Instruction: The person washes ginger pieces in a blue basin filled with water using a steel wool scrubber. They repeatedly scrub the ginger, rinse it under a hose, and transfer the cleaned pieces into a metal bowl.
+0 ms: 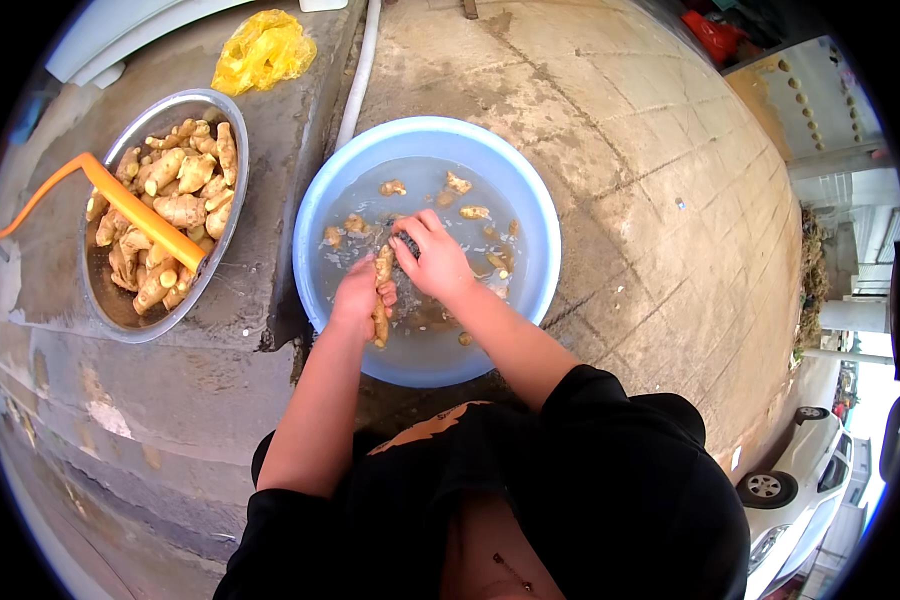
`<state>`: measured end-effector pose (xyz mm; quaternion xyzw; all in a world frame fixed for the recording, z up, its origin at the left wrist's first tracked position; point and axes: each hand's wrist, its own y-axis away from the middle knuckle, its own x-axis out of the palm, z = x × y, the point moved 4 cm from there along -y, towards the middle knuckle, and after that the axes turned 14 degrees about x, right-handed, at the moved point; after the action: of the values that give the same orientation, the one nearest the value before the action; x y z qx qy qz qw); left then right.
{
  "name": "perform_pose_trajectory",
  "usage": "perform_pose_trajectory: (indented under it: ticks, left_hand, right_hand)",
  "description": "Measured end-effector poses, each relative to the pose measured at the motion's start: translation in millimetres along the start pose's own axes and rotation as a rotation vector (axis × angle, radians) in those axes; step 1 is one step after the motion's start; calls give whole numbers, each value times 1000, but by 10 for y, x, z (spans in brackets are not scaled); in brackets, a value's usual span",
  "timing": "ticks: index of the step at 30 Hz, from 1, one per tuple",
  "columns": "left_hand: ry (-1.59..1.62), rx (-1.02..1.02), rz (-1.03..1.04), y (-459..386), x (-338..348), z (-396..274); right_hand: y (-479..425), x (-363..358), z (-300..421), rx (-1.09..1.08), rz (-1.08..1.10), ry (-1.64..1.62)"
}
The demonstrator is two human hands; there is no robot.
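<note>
My left hand [356, 298] grips a long piece of ginger root [382, 292], held roughly upright in the view above the water. In my right hand [436, 256] is a dark scrubber [407, 243], mostly covered by the fingers, close beside the ginger's upper end. Whether it touches the ginger I cannot tell. Both hands are over a round blue plastic tub [549, 247] of cloudy water. Several ginger pieces lie in that water, among them one ginger piece [475, 212] to the right and another ginger piece [392, 187] towards the far side.
On the concrete ledge [217, 390] to the left stands a metal basin [244, 142] heaped with ginger, with an orange handle-like bar [144, 214] across it. A yellow plastic bag [262, 52] lies beyond. A white pipe [361, 75] runs along the ledge. A white car [795, 480] stands far right.
</note>
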<state>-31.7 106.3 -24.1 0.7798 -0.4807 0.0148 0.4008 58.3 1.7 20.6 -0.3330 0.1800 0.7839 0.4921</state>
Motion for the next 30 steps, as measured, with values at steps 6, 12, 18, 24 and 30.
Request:
perform_pose_trajectory:
  ticks: [6,12,18,24,30]
  left_hand:
    - [17,-54,-53,177,-139,-31]
    - [53,-45,150,258,28,-156]
    - [58,63,75,204,-39,-215]
    - [-312,273,-169,186,-81,-185]
    - [-732,665,-34,-18,-74,-116]
  right_hand:
    - [88,-117,503,-139,38,-145]
    - [-329,-96,99,97,-21,149]
    - [-153,-111,-383,288,-236,218]
    - [-83,-139,-334,295,38,-77]
    - [-198,-151,-143,247,244,162]
